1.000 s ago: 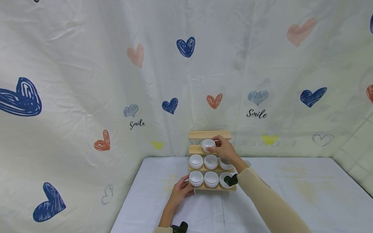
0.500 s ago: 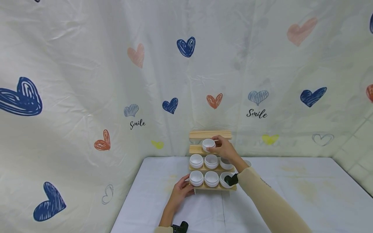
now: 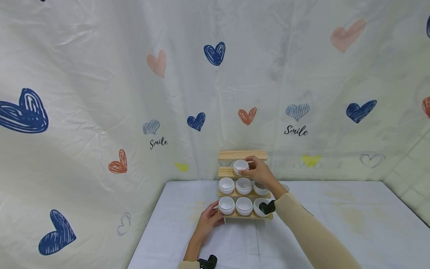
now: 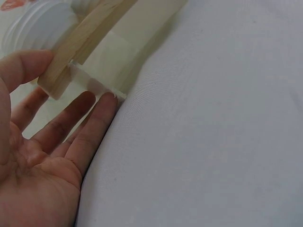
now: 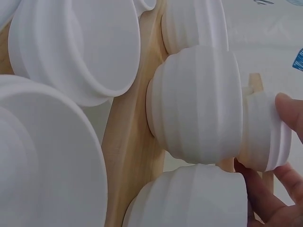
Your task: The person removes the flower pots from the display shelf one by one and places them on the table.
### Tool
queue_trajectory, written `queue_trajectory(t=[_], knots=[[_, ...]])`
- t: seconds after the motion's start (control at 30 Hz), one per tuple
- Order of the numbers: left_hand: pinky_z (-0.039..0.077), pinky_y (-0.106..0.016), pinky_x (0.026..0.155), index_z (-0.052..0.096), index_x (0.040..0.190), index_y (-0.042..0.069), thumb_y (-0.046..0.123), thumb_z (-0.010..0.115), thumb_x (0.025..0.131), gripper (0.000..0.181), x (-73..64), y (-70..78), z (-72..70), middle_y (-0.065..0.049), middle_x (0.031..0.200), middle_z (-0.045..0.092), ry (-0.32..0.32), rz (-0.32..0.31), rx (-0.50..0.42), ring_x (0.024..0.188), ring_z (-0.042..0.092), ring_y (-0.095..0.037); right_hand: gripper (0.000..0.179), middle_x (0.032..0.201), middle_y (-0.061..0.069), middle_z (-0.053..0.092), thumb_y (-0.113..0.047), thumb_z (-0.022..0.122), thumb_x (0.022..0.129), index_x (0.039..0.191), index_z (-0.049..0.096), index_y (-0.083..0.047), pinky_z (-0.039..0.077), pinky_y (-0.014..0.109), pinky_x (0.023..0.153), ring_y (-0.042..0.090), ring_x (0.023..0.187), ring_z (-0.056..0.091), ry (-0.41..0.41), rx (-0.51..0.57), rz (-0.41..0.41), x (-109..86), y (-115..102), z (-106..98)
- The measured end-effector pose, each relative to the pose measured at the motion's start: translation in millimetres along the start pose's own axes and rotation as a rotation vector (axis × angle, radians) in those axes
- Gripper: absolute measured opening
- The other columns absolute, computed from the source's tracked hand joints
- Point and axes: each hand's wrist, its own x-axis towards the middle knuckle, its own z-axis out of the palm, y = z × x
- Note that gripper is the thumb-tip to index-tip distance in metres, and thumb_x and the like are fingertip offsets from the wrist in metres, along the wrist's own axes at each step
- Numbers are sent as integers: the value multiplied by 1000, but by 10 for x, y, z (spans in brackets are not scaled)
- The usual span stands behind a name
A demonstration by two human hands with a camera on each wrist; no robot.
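A tiered stand (image 3: 242, 155) has pale wooden shelves on clear supports. My right hand (image 3: 260, 172) holds a small white ribbed pot (image 3: 240, 166) at the second shelf from the top, thumb on one side and fingers on the other. In the right wrist view, the held pot (image 5: 262, 132) shows behind nearer white pots (image 5: 199, 104). At the lowest shelf's left end, my left hand (image 3: 206, 223) grips the stand. The left wrist view shows the thumb on the shelf end (image 4: 59, 78), with fingers beneath it and against the clear support (image 4: 92, 80).
Rows of white pots (image 3: 243, 206) fill the two lower shelves, the right ones partly hidden by my right arm. The stand is on a white-covered table (image 3: 336, 216), close to a heart-printed curtain (image 3: 215, 89). Something clear (image 3: 285, 188) shows behind my right wrist.
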Motion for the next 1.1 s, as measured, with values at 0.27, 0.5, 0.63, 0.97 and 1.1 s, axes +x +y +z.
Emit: queue_trajectory(t=[0.27, 0.5, 0.63, 0.97, 1.1], knots=[[60, -43, 95, 43, 154, 7, 10, 66, 99, 60, -6, -1, -6, -16, 129, 67, -2, -1, 0, 105, 69, -13, 63, 124, 19, 66, -32, 84, 86, 136, 53, -9, 56, 37, 88, 30, 113, 62, -9, 37, 29, -19, -17, -19], [61, -40, 93, 43, 153, 5, 10, 66, 99, 59, 6, -29, -20, -16, 127, 67, -12, 19, 3, 105, 69, -13, 64, 122, 18, 65, -32, 82, 87, 139, 52, -9, 55, 32, 84, 28, 110, 61, -7, 57, 34, -24, -2, -39], [62, -38, 92, 44, 153, 5, 12, 67, 98, 60, 6, -36, -23, -16, 128, 67, -17, 23, 3, 105, 69, -13, 64, 122, 19, 65, -31, 83, 87, 139, 52, -8, 54, 32, 84, 28, 109, 61, -6, 59, 33, -22, -4, -49], [62, -37, 90, 44, 153, 5, 11, 66, 99, 59, 12, -54, -30, -16, 128, 67, -12, 19, 2, 105, 69, -14, 62, 117, 16, 65, -27, 83, 86, 137, 53, -8, 52, 28, 81, 26, 104, 59, -13, 78, 21, -15, 16, -79], [62, -36, 91, 45, 153, 8, 11, 66, 98, 58, 22, -59, -31, -15, 128, 67, -6, 8, -3, 106, 69, -14, 62, 115, 14, 64, -27, 83, 87, 137, 53, -7, 51, 27, 80, 25, 102, 58, -20, 97, 7, -9, 25, -101]])
